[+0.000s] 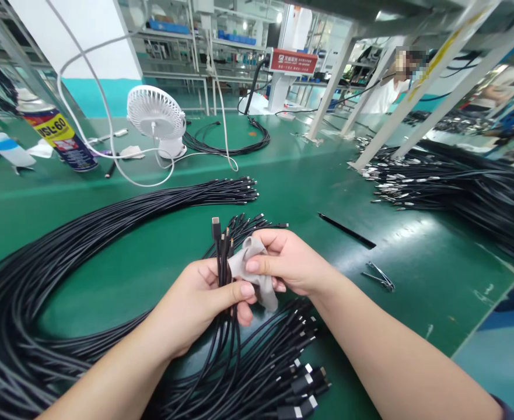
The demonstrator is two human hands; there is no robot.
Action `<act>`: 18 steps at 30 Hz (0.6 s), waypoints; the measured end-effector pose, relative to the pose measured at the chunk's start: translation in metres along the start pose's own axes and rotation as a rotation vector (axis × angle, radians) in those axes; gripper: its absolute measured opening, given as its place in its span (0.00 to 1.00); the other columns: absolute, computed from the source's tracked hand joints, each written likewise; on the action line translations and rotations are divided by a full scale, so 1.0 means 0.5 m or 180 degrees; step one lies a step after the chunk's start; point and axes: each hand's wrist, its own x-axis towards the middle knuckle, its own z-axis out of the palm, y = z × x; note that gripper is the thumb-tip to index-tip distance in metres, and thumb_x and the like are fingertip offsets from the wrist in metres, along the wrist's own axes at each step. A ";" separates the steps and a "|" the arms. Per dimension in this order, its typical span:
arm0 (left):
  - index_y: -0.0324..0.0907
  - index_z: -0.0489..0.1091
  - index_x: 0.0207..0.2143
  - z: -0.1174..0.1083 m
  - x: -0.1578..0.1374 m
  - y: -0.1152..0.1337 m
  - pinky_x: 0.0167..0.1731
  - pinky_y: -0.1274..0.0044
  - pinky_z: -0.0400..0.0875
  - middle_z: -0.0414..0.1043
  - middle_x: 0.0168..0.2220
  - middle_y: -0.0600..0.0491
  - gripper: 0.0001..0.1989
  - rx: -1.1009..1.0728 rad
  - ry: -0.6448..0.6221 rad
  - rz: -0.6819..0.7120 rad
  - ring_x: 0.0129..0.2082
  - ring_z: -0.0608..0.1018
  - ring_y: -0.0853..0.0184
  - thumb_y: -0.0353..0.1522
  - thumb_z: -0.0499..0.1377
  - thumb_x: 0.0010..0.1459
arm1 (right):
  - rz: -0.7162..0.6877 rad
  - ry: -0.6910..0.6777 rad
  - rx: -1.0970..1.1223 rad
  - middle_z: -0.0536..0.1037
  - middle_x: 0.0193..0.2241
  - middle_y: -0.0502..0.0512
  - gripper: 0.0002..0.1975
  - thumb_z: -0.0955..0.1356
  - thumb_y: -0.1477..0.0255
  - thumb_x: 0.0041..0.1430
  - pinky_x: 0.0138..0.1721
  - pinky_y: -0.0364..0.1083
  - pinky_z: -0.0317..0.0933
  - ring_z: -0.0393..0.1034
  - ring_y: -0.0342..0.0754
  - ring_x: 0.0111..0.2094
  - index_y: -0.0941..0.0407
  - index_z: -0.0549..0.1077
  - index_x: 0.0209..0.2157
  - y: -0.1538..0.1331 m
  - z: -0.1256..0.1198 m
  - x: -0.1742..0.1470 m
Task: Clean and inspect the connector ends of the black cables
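My left hand (pixel 217 291) is closed round a small bunch of black USB cables (pixel 224 256), their connector ends pointing up. One plug with a bare metal tip stands higher than the others. Between the fingers and thumb of my right hand (pixel 285 259) is a crumpled grey cloth (pixel 254 265), which touches the bunch from the right side. Below my hands many more black cables (pixel 261 361) lie with their plugs toward the right. A long curved bundle of black cables (pixel 64 245) sweeps round on the left, its ends lying beyond my hands.
On the green table (pixel 292 181) lie a black stick-like tool (pixel 346 230) and a nail clipper (pixel 381 276). A white fan (pixel 158 119) and a spray can (pixel 62 137) stand at the back left. More cables (pixel 453 181) are piled right, beside white posts (pixel 383 99). A person (pixel 385 90) is behind.
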 end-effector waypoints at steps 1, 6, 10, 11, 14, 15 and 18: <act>0.38 0.74 0.26 0.001 0.000 0.001 0.27 0.78 0.70 0.76 0.24 0.54 0.07 -0.0010 0.0010 0.0003 0.19 0.73 0.72 0.33 0.67 0.49 | -0.0021 -0.0013 0.0076 0.71 0.15 0.44 0.18 0.77 0.63 0.43 0.10 0.32 0.52 0.58 0.33 0.11 0.59 0.69 0.26 0.001 0.001 0.001; 0.38 0.71 0.23 0.004 0.002 0.000 0.26 0.78 0.70 0.74 0.22 0.54 0.11 -0.0094 0.0235 0.0089 0.19 0.73 0.72 0.34 0.66 0.50 | -0.0232 0.0028 0.0126 0.75 0.19 0.48 0.16 0.75 0.61 0.49 0.14 0.35 0.61 0.66 0.36 0.15 0.61 0.73 0.27 0.002 -0.001 0.007; 0.38 0.71 0.25 0.007 0.004 -0.007 0.23 0.80 0.69 0.75 0.25 0.55 0.09 -0.0076 0.0234 0.0129 0.17 0.73 0.74 0.34 0.67 0.49 | -0.0161 0.0017 0.0089 0.76 0.19 0.49 0.13 0.77 0.66 0.46 0.16 0.36 0.65 0.69 0.38 0.16 0.61 0.74 0.26 -0.005 -0.014 0.006; 0.38 0.71 0.25 0.008 0.004 -0.008 0.22 0.80 0.69 0.74 0.24 0.56 0.09 -0.0087 0.0240 0.0116 0.17 0.73 0.74 0.34 0.67 0.49 | -0.0127 0.0025 0.0074 0.77 0.19 0.49 0.13 0.77 0.67 0.45 0.17 0.36 0.66 0.70 0.39 0.17 0.60 0.74 0.25 -0.006 -0.018 0.005; 0.37 0.70 0.24 0.008 0.003 -0.009 0.20 0.81 0.67 0.72 0.21 0.57 0.11 -0.0141 0.0300 0.0085 0.15 0.71 0.75 0.35 0.67 0.48 | -0.0121 0.0112 -0.0005 0.77 0.19 0.49 0.15 0.77 0.66 0.44 0.19 0.38 0.67 0.71 0.40 0.19 0.60 0.71 0.24 -0.006 -0.024 0.004; 0.37 0.70 0.24 0.009 0.003 -0.008 0.19 0.82 0.66 0.72 0.21 0.58 0.11 -0.0143 0.0309 0.0092 0.15 0.70 0.76 0.35 0.67 0.48 | -0.0163 0.0137 -0.0053 0.76 0.19 0.48 0.15 0.77 0.65 0.45 0.19 0.38 0.67 0.71 0.40 0.19 0.59 0.70 0.24 -0.006 -0.024 0.003; 0.37 0.71 0.25 0.009 0.004 -0.007 0.18 0.83 0.65 0.73 0.23 0.57 0.11 -0.0093 0.0296 0.0145 0.14 0.69 0.78 0.35 0.67 0.50 | -0.0385 0.0131 -0.0290 0.74 0.20 0.47 0.15 0.74 0.63 0.49 0.19 0.39 0.66 0.69 0.40 0.20 0.58 0.70 0.26 -0.007 -0.020 0.002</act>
